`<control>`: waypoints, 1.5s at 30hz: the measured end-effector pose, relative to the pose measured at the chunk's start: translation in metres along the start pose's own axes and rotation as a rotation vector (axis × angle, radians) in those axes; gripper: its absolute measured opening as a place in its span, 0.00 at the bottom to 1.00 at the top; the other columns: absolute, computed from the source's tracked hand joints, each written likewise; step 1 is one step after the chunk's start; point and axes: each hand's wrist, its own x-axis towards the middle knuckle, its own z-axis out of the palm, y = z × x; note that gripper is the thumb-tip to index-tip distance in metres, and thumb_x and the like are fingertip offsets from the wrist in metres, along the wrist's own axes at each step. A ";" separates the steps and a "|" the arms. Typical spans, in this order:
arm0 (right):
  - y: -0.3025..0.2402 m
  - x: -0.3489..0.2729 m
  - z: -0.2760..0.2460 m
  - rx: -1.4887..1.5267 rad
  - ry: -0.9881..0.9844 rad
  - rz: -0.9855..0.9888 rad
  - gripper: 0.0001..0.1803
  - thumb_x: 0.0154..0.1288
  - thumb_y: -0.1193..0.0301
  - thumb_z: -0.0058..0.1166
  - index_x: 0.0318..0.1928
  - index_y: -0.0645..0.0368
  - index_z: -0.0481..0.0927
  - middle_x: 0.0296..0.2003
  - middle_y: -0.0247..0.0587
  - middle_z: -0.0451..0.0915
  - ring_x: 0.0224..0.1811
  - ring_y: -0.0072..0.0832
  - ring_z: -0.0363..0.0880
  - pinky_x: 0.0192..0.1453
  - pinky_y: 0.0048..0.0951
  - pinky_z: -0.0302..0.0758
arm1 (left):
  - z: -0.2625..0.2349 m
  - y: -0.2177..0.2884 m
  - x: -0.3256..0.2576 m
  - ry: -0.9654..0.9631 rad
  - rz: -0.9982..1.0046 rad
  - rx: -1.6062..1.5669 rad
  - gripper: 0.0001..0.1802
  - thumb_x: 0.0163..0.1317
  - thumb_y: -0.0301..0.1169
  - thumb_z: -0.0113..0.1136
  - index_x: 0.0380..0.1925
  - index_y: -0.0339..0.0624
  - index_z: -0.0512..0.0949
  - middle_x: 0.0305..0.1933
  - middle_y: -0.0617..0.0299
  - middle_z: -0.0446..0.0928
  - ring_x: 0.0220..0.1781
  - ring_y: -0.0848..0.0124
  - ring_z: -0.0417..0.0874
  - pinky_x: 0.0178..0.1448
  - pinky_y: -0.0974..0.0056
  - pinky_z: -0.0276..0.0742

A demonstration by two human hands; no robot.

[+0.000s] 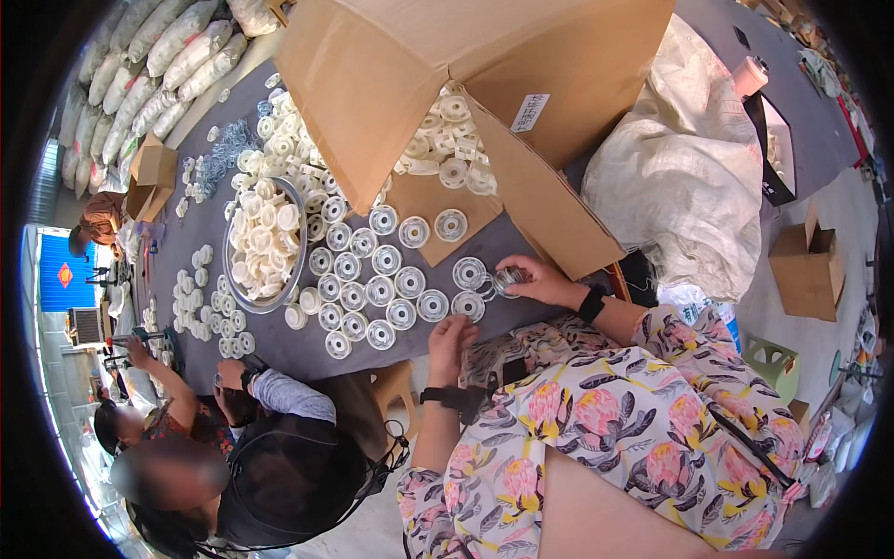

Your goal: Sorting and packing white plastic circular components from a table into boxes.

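My right hand is closed round a small cluster of shiny metal rings at the table's near edge. To its left, my left hand has its fingers curled at the near edge of a white plastic wheel; what its fingertips pinch, if anything, is hidden. Just beyond lies another white wheel with a ring-shaped silvery centre. More such wheels lie flat in loose rows to the left, most with a metallic ring showing in the middle.
An open cardboard box of white parts stands ahead. A metal basin heaped with white plastic pieces sits left, beside loose piles. A white woven sack is at the right. Co-workers sit along the table's left.
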 end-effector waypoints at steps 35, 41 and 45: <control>-0.011 -0.008 0.004 0.312 -0.353 0.269 0.17 0.58 0.72 0.53 0.48 0.57 0.69 0.35 0.32 0.73 0.36 0.19 0.74 0.39 0.23 0.73 | 0.028 -0.007 0.012 0.004 0.281 0.277 0.17 0.51 0.17 0.55 0.44 0.34 0.69 0.42 0.59 0.74 0.43 0.72 0.75 0.48 0.69 0.72; 0.009 -0.007 0.005 0.472 -0.259 0.300 0.15 0.59 0.73 0.52 0.48 0.56 0.69 0.36 0.34 0.75 0.35 0.21 0.76 0.39 0.24 0.73 | 0.032 -0.012 -0.006 -0.093 0.320 0.099 0.18 0.52 0.18 0.55 0.46 0.34 0.70 0.43 0.60 0.75 0.42 0.74 0.75 0.46 0.71 0.71; 0.012 -0.007 -0.001 0.469 -0.108 0.354 0.16 0.60 0.71 0.53 0.48 0.52 0.69 0.34 0.32 0.75 0.34 0.21 0.76 0.36 0.22 0.72 | 0.019 -0.012 0.009 0.186 0.447 0.687 0.17 0.51 0.18 0.56 0.44 0.35 0.70 0.44 0.60 0.73 0.39 0.73 0.76 0.43 0.70 0.72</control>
